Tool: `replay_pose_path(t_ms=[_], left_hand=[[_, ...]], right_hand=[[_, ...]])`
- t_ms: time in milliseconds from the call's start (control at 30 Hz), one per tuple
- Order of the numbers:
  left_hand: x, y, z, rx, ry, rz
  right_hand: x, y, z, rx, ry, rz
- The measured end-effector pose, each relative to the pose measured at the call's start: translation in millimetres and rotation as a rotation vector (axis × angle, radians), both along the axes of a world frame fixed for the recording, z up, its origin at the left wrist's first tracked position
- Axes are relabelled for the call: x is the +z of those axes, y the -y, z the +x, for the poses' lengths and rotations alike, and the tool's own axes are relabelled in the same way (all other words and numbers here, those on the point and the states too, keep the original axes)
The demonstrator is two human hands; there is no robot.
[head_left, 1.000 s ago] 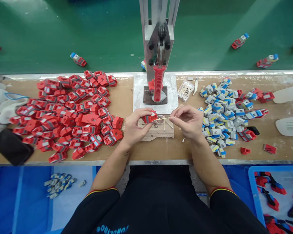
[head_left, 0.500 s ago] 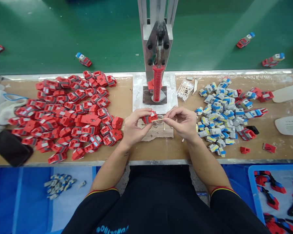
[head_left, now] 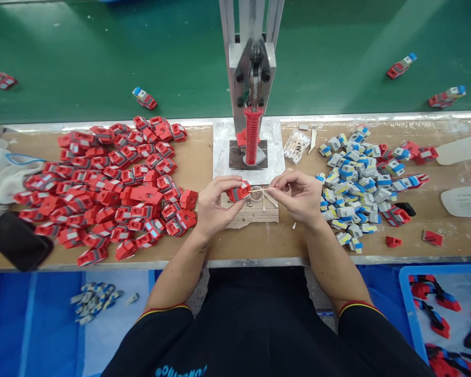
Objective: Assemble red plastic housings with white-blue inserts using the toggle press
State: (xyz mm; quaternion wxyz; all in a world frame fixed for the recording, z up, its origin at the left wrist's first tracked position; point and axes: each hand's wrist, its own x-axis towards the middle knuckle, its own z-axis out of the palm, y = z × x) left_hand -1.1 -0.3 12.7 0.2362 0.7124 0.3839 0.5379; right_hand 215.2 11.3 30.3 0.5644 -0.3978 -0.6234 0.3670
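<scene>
My left hand [head_left: 215, 204] grips a small red plastic housing [head_left: 238, 191] over a piece of cardboard [head_left: 251, 213] at the middle of the wooden bench. My right hand [head_left: 298, 195] pinches a thin wooden swab stick [head_left: 259, 190], whose tip points left at the red housing. A small clear dish [head_left: 256, 193] lies on the cardboard between the hands, with two more sticks beside it. Just behind stands a hand press with a red handle [head_left: 252, 135] on a white base plate [head_left: 223, 152].
A big heap of red housings [head_left: 110, 183] covers the bench on the left; a heap of grey, blue and yellow parts [head_left: 357, 178] lies on the right. A bag of swabs [head_left: 296, 145], a black phone [head_left: 18, 241], a green conveyor [head_left: 102, 57] carrying assembled pieces, and a blue tray [head_left: 447, 309].
My right hand moved left toward the red housing with the stick, then drew slightly back. The pieces on the conveyor drifted to the right. My left hand stayed put.
</scene>
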Motion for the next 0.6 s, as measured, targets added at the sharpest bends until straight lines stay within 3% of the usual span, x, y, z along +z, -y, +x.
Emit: replay_pose_path(t_ms=[333,600], left_hand=[[1.0,0.5,-0.4,0.042,-0.066,0.003],[-0.1,1.1,-0.8,0.072,-0.073,-0.017]], right_hand=[[0.8,4.9,-6.2,0.040,-0.009,0.041],[3.3,2.3,-1.5,-0.019,0.080,-0.006]])
